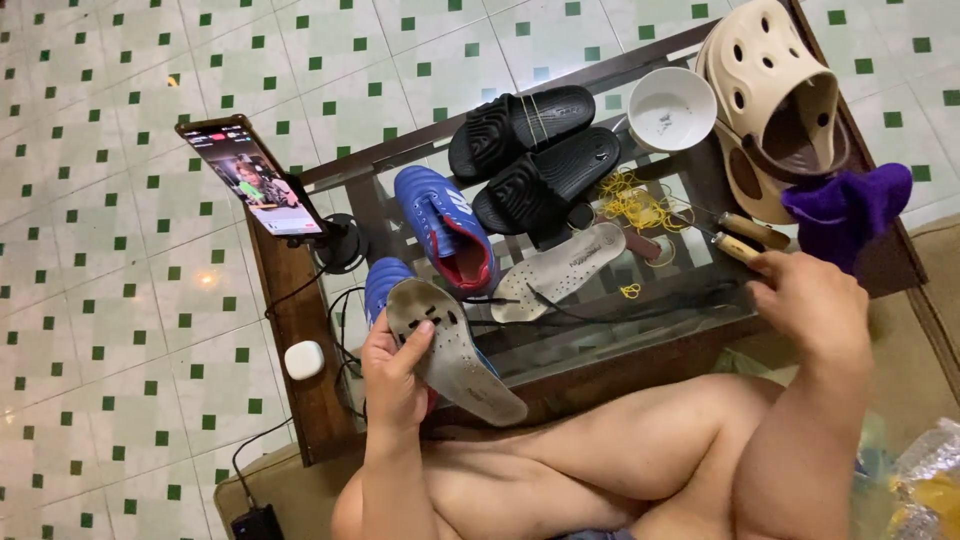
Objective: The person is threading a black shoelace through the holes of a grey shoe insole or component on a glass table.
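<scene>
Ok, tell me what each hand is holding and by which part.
The left hand grips a grey insole by its edge near one end, thumb across its face. The right hand touches a wooden tool handle; a firm hold cannot be told.

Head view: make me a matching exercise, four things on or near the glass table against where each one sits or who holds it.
Things:
1. grey insole
2. white bowl
3. phone on a stand
4. purple cloth

Places:
A. at the table's left end, screen lit
B. held in the left hand
C. beside the beige clog, above the right hand
D. between the black slides and the beige clog

Pairs: 1-B, 2-D, 3-A, 4-C
</scene>
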